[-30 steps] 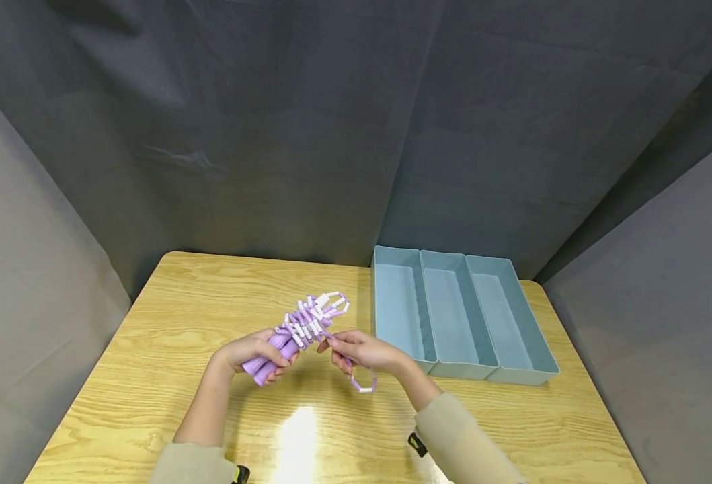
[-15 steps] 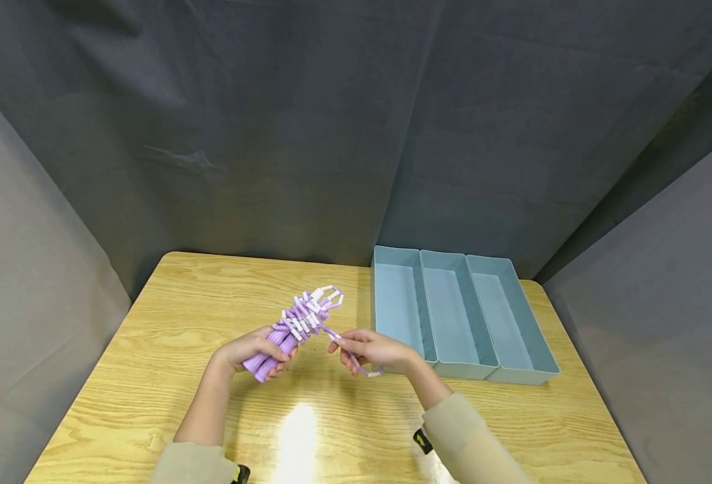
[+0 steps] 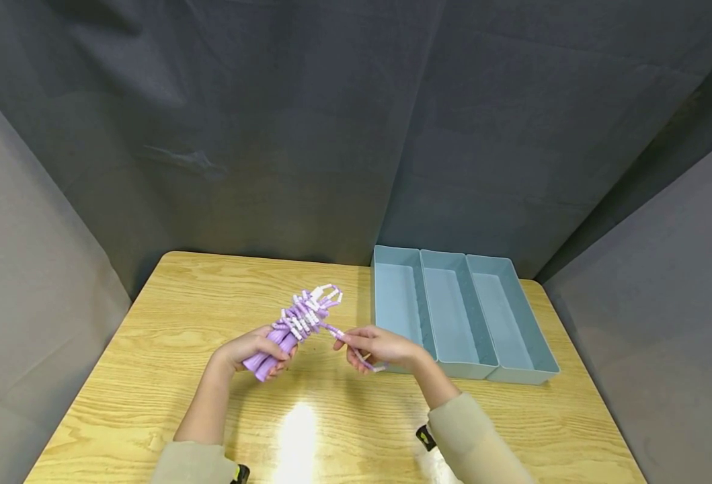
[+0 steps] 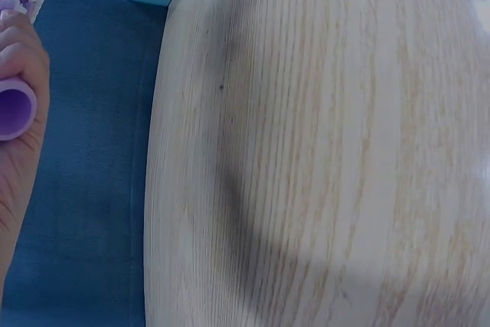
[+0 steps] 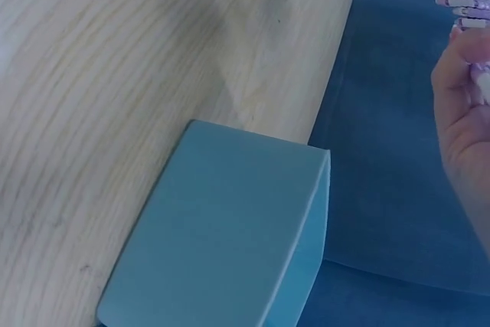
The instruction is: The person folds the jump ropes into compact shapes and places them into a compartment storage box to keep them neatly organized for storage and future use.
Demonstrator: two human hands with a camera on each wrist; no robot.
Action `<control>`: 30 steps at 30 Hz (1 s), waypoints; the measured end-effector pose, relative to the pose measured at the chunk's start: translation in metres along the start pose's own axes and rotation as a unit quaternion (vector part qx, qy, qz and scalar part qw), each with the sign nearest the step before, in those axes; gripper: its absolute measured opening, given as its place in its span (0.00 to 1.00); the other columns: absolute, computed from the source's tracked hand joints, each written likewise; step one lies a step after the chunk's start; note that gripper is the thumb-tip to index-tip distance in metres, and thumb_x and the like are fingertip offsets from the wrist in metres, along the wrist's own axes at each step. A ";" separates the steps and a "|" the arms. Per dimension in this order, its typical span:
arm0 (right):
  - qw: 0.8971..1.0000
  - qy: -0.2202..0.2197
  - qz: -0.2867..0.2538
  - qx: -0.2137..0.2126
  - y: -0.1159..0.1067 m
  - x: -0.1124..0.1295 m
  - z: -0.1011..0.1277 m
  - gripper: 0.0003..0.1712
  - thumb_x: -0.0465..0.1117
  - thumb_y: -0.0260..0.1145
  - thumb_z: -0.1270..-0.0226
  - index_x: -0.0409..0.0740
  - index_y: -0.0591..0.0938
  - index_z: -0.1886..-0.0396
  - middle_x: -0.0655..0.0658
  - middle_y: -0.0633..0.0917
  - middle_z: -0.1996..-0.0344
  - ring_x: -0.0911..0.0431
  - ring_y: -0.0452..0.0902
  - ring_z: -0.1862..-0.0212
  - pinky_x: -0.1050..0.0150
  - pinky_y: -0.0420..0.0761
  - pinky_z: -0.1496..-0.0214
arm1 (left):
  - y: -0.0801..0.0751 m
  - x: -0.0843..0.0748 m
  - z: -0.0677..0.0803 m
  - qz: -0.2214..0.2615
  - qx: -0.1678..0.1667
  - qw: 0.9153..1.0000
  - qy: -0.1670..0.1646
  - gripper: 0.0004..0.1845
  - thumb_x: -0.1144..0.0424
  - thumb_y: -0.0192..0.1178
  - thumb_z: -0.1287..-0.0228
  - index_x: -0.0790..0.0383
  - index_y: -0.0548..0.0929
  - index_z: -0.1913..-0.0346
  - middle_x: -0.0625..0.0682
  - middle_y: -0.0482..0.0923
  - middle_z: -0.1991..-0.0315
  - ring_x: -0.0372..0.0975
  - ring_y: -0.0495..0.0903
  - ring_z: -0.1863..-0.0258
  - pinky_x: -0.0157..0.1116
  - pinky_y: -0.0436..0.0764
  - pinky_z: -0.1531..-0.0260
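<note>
A purple and white beaded jump rope (image 3: pixel 304 316) is bundled above the wooden table (image 3: pixel 150 376). My left hand (image 3: pixel 253 353) grips its two purple handles (image 3: pixel 266 356), and one handle end (image 4: pixel 11 111) shows in the left wrist view. My right hand (image 3: pixel 376 347) pinches the loose beaded end (image 3: pixel 356 353) of the rope, drawn out to the right of the bundle. Beads (image 5: pixel 463 1) and fingers (image 5: pixel 463 89) appear at the right edge of the right wrist view.
A light blue tray (image 3: pixel 516 363) with three long compartments sits on the table right of my right hand; its outer wall (image 5: pixel 222 227) fills the right wrist view. Dark cloth (image 3: pixel 331 134) hangs behind and at both sides of the table.
My right hand has moved right and slightly up, drawing the loose rope end out from the bundle. The dangling tail is shorter. The left hand has held still.
</note>
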State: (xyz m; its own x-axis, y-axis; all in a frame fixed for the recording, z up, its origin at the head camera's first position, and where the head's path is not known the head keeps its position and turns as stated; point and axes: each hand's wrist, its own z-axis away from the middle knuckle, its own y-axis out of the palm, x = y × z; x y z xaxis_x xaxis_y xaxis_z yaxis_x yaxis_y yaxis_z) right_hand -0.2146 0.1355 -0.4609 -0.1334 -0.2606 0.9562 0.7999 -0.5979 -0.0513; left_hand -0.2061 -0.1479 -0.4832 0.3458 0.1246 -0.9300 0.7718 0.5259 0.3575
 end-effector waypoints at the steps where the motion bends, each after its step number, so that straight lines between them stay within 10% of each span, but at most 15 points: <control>1: 1.000 0.001 0.004 -0.003 0.000 0.001 0.001 0.21 0.44 0.43 0.26 0.30 0.73 0.53 0.46 0.75 0.80 0.60 0.69 0.81 0.70 0.69 0.81 | -0.001 0.001 0.000 0.001 0.000 1.000 0.000 0.08 0.78 0.43 0.45 0.65 0.70 0.66 0.49 0.73 0.78 0.34 0.73 0.82 0.28 0.74 0.82; 14: 0.990 0.001 0.083 -0.118 -0.002 0.012 0.007 0.20 0.43 0.50 0.29 0.29 0.80 0.64 0.39 0.78 0.83 0.58 0.70 0.85 0.67 0.75 0.82 | -0.013 0.010 -0.003 0.017 -0.040 0.999 -0.013 0.06 0.75 0.47 0.43 0.66 0.69 0.63 0.51 0.73 0.77 0.35 0.73 0.82 0.30 0.75 0.82; 22: 0.959 -0.039 0.198 -0.199 0.000 0.024 0.011 0.17 0.44 0.57 0.34 0.35 0.82 0.74 0.33 0.80 0.84 0.55 0.71 0.87 0.65 0.74 0.86 | -0.012 0.010 -0.004 0.025 -0.029 0.999 -0.007 0.07 0.77 0.43 0.42 0.67 0.69 0.63 0.53 0.72 0.76 0.36 0.73 0.82 0.29 0.75 0.82; 30: 0.922 -0.076 0.312 -0.217 0.006 0.042 0.014 0.19 0.43 0.60 0.36 0.41 0.78 0.86 0.48 0.77 0.90 0.60 0.69 0.89 0.67 0.71 0.87 | -0.008 0.010 -0.005 0.007 -0.038 0.999 -0.021 0.04 0.75 0.47 0.44 0.67 0.69 0.64 0.50 0.73 0.78 0.35 0.73 0.82 0.29 0.74 0.83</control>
State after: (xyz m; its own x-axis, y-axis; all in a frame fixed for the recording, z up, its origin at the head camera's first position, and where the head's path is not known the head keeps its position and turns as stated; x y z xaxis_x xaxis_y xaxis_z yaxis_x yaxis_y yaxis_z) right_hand -0.2073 0.1321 -0.4165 0.3828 -0.5670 0.7294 0.3799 -0.6231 -0.6837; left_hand -0.2117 -0.1469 -0.4955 0.3797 0.0972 -0.9200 0.7247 0.5868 0.3611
